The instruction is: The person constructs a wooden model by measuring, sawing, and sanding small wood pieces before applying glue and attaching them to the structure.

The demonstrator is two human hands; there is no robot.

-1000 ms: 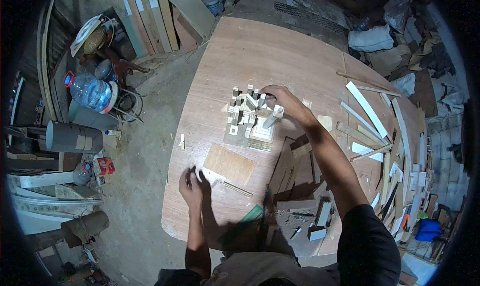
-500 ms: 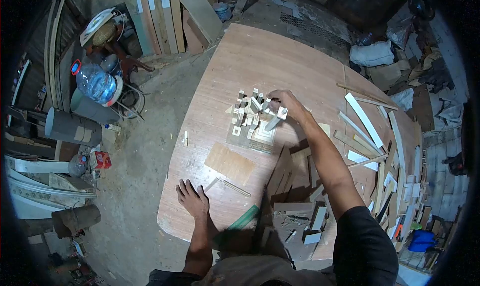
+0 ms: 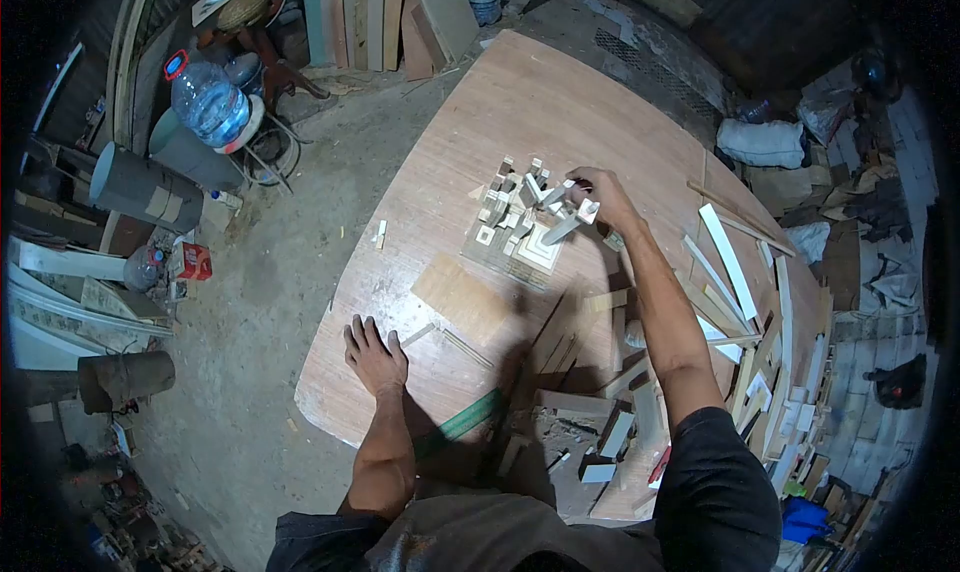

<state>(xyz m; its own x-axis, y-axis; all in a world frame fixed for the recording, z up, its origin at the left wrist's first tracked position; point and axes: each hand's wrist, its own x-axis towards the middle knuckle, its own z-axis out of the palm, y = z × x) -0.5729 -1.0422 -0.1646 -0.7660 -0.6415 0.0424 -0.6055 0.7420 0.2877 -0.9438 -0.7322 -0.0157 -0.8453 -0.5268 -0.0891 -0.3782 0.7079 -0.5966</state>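
Observation:
A small wooden model made of several upright blocks (image 3: 510, 212) stands on a flat base in the middle of the table. At its far right side is my right hand (image 3: 604, 194), fingers curled in a pinch beside a tall pale post (image 3: 570, 224). What those fingers hold, if anything, is too small to make out. My left hand (image 3: 376, 357) lies flat on the tabletop near the left edge, fingers spread. Between the hands lie a thin rectangular wood sheet (image 3: 461, 297) and a thin wooden strip (image 3: 466, 349).
The large wooden table (image 3: 560, 102) carries a pile of white and wooden strips (image 3: 728, 262) on the right. A green strip (image 3: 460, 419) lies near my body, beside a lower area with offcuts (image 3: 585, 412). A big water bottle (image 3: 210, 107) stands left of the table.
The view has shifted, so the table sits a little differently in it. My right hand stays at the model's far right side; my left hand still rests flat on the table.

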